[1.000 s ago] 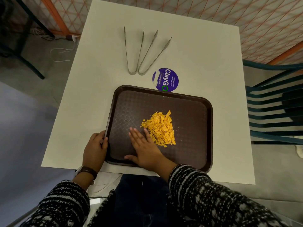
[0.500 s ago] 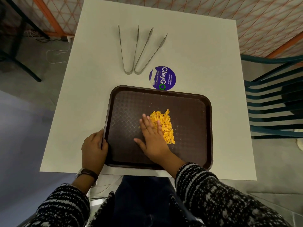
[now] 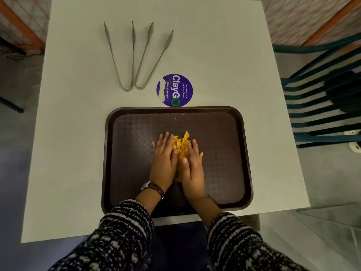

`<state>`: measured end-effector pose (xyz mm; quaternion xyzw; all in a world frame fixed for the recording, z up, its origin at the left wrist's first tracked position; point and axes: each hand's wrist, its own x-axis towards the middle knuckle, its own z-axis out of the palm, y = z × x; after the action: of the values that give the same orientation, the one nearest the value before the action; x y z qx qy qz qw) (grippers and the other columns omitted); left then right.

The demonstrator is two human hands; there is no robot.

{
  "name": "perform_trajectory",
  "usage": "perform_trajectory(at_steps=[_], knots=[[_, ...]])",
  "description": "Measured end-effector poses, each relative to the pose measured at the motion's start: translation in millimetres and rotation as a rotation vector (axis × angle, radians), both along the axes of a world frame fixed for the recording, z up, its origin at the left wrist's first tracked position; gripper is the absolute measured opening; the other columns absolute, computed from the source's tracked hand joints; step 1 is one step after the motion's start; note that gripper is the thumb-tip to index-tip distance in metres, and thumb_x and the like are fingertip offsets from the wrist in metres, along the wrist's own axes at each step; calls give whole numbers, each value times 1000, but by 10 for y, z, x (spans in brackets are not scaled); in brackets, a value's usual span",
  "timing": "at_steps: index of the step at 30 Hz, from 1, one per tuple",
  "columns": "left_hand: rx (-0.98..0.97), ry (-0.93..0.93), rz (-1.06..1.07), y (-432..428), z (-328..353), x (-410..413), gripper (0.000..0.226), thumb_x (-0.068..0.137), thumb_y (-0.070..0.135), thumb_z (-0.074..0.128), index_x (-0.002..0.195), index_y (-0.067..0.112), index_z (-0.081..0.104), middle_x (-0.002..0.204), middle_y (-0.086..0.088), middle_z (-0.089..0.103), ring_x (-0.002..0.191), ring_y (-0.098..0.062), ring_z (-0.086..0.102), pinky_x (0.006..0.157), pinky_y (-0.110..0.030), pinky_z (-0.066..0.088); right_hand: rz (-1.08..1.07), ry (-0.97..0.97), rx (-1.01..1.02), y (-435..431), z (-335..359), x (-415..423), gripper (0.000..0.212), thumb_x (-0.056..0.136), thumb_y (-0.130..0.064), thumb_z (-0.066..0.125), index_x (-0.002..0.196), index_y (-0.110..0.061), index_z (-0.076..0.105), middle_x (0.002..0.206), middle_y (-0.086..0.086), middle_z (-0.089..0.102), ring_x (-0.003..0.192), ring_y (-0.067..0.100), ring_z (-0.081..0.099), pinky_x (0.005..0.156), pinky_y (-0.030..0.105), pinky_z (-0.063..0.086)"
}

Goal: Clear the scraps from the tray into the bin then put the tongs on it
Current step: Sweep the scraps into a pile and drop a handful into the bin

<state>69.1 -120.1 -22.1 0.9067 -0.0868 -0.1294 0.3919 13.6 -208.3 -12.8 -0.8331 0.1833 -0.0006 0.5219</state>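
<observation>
A dark brown tray (image 3: 224, 133) lies on the white table (image 3: 224, 61) in front of me. A heap of orange scraps (image 3: 181, 146) sits in the tray's middle, squeezed between my two hands. My left hand (image 3: 163, 161) presses against the heap's left side, fingers together and pointing away. My right hand (image 3: 193, 167) presses its right side the same way. Two metal tongs (image 3: 136, 55) lie side by side on the table beyond the tray, up left. No bin is in view.
A round purple "ClayGo" sticker (image 3: 174, 90) is on the table just past the tray's far edge. A dark green slatted chair (image 3: 322, 94) stands to the right of the table. Floor shows on the left.
My left hand left the tray's left edge and came to the heap. Both hands now cup the scraps, which are pushed into a narrower pile.
</observation>
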Motion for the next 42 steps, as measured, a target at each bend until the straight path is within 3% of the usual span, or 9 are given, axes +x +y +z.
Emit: perform_trajectory(at_steps=[3,8,12,15,17,21,28,36,42], knots=[[-80,10,-17,-63,-69,-39,50,95,28,26,143,12,29,150,3,21,143,-15,13,114,-18,-13,-12,8,19,93,-36,64,62,94,-43,25,147,-10,25,156,-1,16,145,3,6,115,18,-12],[-367,79,69,-152,-32,-94,43,91,35,27,132,25,35,140,7,36,135,-15,35,115,-50,19,-85,-18,128,178,-21,140,56,94,-41,27,145,-17,27,156,-2,22,145,4,12,119,25,-5],[-609,166,328,-229,41,-83,32,92,18,42,123,23,50,135,-2,49,127,-16,46,109,-38,37,-284,-8,521,221,150,239,37,96,-25,45,133,-26,44,145,-1,45,136,7,37,117,37,24],[-827,304,592,-318,241,-47,27,93,6,45,111,18,61,125,-8,59,117,-13,55,99,-26,44,-489,37,806,180,245,331,33,95,-9,49,127,-12,56,125,4,62,116,11,59,97,24,49],[-971,485,742,-340,291,-6,25,93,11,45,105,16,66,115,-7,66,107,-14,62,91,-26,49,-621,61,993,159,262,370,31,95,-12,51,123,-4,59,119,13,66,109,21,64,89,27,53],[-1278,806,882,-300,315,38,26,92,17,47,108,7,65,96,-10,73,91,-22,69,75,-31,57,-803,87,1230,152,282,399,27,95,-20,52,112,-4,65,115,20,67,109,32,63,98,45,48],[-1324,817,877,-249,459,105,29,93,23,43,108,10,65,106,-15,68,97,-26,65,94,-39,48,-829,72,1285,205,415,485,21,92,-15,57,106,-3,67,98,15,72,89,25,70,88,40,54],[-1384,793,826,-338,697,94,28,95,23,42,102,10,66,89,-7,73,81,-17,71,69,-28,57,-805,22,1252,140,690,467,26,93,-14,53,111,1,64,111,21,67,102,32,65,97,46,48],[-1416,810,768,-472,962,-12,28,95,23,42,103,9,65,101,-13,68,89,-22,68,85,-34,53,-792,-69,1274,19,904,332,22,94,-14,52,104,-1,67,105,20,69,98,30,67,97,46,48]])
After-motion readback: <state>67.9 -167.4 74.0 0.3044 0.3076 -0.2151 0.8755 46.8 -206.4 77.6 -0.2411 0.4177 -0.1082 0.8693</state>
